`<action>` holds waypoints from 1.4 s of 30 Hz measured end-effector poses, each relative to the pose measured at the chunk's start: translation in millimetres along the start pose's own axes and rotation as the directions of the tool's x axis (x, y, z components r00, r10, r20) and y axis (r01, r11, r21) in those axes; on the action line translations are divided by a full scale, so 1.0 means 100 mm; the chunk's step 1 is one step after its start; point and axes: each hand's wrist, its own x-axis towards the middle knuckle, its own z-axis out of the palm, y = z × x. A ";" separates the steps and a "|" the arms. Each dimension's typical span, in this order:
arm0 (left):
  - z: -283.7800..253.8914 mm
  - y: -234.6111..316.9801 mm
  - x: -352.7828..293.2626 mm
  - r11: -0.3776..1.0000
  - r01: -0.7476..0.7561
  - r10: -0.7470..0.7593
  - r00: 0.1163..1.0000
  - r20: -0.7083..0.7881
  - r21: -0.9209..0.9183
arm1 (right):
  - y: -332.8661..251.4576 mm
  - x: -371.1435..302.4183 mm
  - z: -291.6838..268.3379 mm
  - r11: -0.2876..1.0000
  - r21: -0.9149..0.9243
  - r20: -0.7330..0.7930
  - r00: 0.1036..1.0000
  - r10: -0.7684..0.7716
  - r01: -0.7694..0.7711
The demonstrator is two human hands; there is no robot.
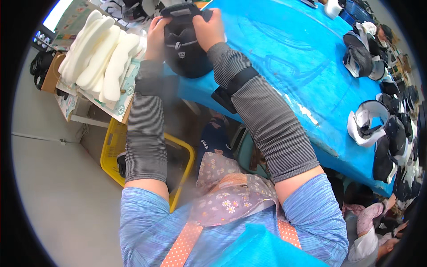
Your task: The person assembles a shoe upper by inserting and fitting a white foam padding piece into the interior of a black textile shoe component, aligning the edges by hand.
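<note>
A black fabric shoe upper [189, 62] hangs between my two hands at the near edge of the blue table [284, 84]. It has thin pale lines and a small light mark on its face. My left hand [156, 40] is closed on its left side, with the thumb over the top edge. On the other side, my right hand [210, 30] grips the upper with its thumb in front. The fingers behind the fabric are partly hidden. Close to my left hand stands a stack of white foam insoles [95, 55] on a patterned board.
Below my left forearm is a yellow plastic basket [189, 153] with a dark thing in it. Black, grey and white shoe uppers [360, 55] lie along the table's right side, beside a white-lined upper [367, 122]. At lower right, another person's arm [367, 218] shows.
</note>
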 end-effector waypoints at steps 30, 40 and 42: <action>1.42 0.76 -3.16 0.997 0.078 -0.080 0.960 0.269 0.020 | -0.08 -2.27 -5.89 0.640 -0.568 -0.803 0.518 -0.294 -0.517; 1.10 0.60 -3.73 0.873 0.458 -0.455 0.633 0.626 0.171 | -1.04 -2.00 -4.69 0.844 -0.536 -0.543 0.776 -0.321 -0.026; 1.15 0.61 -3.77 0.860 0.477 -0.467 0.595 0.654 0.180 | -1.06 -1.83 -4.22 0.550 -0.820 -0.268 0.743 -0.614 0.159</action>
